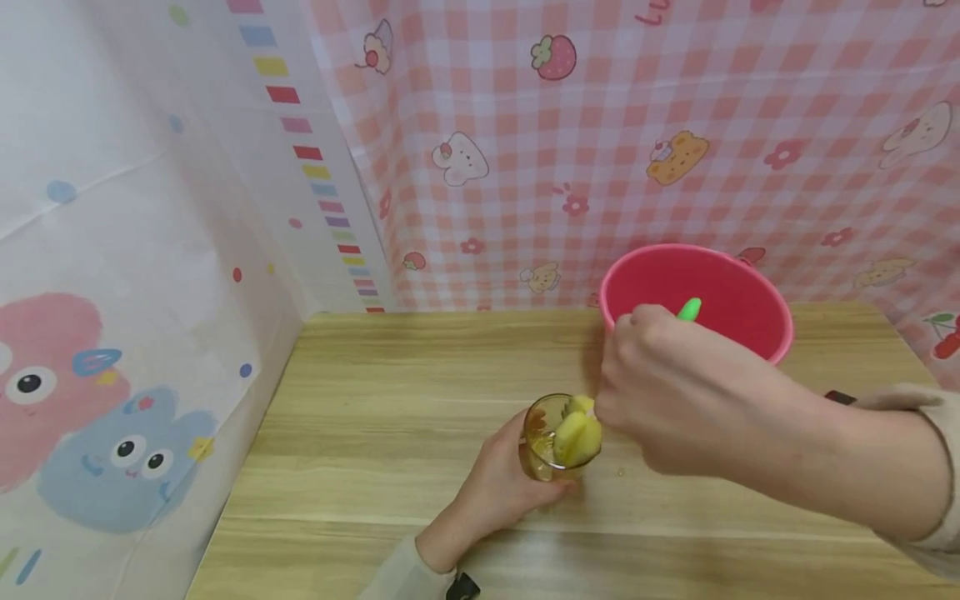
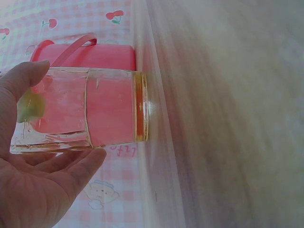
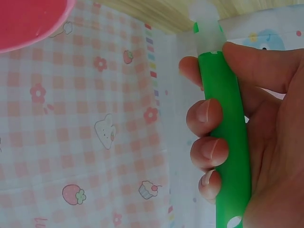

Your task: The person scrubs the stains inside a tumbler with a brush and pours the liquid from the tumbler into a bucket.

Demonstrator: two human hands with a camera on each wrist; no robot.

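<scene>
An amber-tinted clear glass [image 1: 542,457] sits in my left hand [image 1: 501,477], which curves round its side with the thumb on one side and fingers on the other. Sideways in the left wrist view, its thick base [image 2: 141,107] is right by the tabletop. My right hand [image 1: 667,392] grips the green handle [image 3: 225,137] of a sponge cup brush, fingers wrapped round it and thumb near its whitish neck [image 3: 209,38]. The brush's yellow sponge head [image 1: 579,437] is at the glass's mouth, partly inside. Most of the handle is hidden behind the right hand in the head view.
A pink bucket [image 1: 697,279] stands at the back right of the wood-grain table [image 1: 360,433], just behind the right hand. A pink checked cloth [image 1: 510,108] hangs along the back, and a white printed sheet [image 1: 150,250] covers the left side.
</scene>
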